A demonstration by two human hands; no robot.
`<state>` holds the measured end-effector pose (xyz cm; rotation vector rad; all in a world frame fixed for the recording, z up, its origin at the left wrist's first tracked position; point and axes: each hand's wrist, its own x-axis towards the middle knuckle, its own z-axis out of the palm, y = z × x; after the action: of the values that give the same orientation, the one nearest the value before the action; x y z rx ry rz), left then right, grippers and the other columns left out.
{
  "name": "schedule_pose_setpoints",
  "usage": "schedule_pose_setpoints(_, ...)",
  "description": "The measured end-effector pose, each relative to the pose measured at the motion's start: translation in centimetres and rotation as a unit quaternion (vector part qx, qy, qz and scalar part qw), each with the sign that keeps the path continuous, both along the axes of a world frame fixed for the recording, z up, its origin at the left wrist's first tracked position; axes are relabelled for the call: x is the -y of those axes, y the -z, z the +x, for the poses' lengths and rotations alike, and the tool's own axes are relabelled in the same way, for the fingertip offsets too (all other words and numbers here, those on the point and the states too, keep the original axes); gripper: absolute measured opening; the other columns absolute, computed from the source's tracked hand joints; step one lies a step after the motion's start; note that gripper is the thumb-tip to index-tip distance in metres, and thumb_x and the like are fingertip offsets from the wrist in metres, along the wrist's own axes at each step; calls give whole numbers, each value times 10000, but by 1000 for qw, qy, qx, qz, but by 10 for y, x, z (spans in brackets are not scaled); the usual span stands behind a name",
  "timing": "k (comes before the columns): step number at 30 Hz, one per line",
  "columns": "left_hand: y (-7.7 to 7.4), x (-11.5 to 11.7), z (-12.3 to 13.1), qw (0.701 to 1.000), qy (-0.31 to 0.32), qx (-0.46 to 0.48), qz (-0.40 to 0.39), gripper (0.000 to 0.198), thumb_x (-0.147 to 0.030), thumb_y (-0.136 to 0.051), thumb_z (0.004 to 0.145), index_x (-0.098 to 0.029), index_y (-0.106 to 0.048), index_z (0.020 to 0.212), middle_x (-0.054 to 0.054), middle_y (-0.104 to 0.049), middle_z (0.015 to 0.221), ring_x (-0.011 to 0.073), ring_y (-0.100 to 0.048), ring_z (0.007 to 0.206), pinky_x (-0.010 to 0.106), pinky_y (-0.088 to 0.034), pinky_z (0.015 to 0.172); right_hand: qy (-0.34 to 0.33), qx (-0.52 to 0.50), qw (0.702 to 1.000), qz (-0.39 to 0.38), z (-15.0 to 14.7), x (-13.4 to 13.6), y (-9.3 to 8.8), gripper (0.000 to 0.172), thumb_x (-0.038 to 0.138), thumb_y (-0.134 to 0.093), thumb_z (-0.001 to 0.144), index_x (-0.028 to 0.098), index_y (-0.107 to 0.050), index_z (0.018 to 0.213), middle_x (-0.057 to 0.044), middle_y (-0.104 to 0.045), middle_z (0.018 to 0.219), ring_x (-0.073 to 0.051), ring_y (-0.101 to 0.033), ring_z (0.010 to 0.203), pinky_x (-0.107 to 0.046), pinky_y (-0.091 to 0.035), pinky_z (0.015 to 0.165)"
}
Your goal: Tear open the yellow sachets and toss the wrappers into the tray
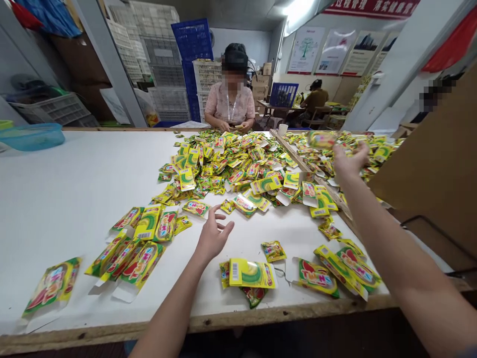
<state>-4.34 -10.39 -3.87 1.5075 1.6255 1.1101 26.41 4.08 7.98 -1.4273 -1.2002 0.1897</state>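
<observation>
Blurry packet point(322, 139): up in the air, at 10 o'clock from the right hand point(349, 160), just beside its fingertips. Its long side runs left to right.
Right hand grip: the fingers are bent a little. I cannot tell if they pinch the packet or not.
Nearer hand: the right one. The left hand point(213, 234) is well apart from this packet.
Left hand grip: fingers spread, holding nothing, low over the white table point(67, 199).
Small packet point(196, 207): at 11 o'clock from the left hand, near but not touching.
Yellow card point(252, 273): at 5 o'clock from the left hand, lying flat, long side left to right.
Big pile point(231, 164): at 12 o'clock from the left hand.
Wooden strip point(288, 148): runs from far to near, between the big pile and the right hand.
Open room: bare table at 9 o'clock from the left hand.
Edges: the table's front edge is at 6 o'clock. A brown board point(439, 164) stands close at 3 o'clock from the right arm.
Co-worker's hands point(233, 127): at the far end of the pile, well apart.
</observation>
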Motion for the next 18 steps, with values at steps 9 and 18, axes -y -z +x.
schedule_pose_setpoints(9, 23, -14, 1, 963, -2, -269, -28, 509, -246, -480, 822, -137, -351, 1302, 155, -479, 1282, 272, -450, 1200, 425, -389, 977, -278, 397, 818, -309, -31, 33, 111, 317, 71, -540, 704, 157, -683, 974, -100, -705, 960, -245, -641, 886, -300, -482, 766)
schedule_pose_setpoints(18, 19, -63, 27, 892, -3, -447, -66, 456, -409, -456, 859, -137, -449, 1226, 171, -472, 1321, 303, -442, 1180, 426, -366, 950, -238, 447, 815, -281, -41, 29, 141, 381, 175, -539, 788, 89, -572, 1158, -217, -547, 1195, -305, -542, 1061, -388, -403, 903)
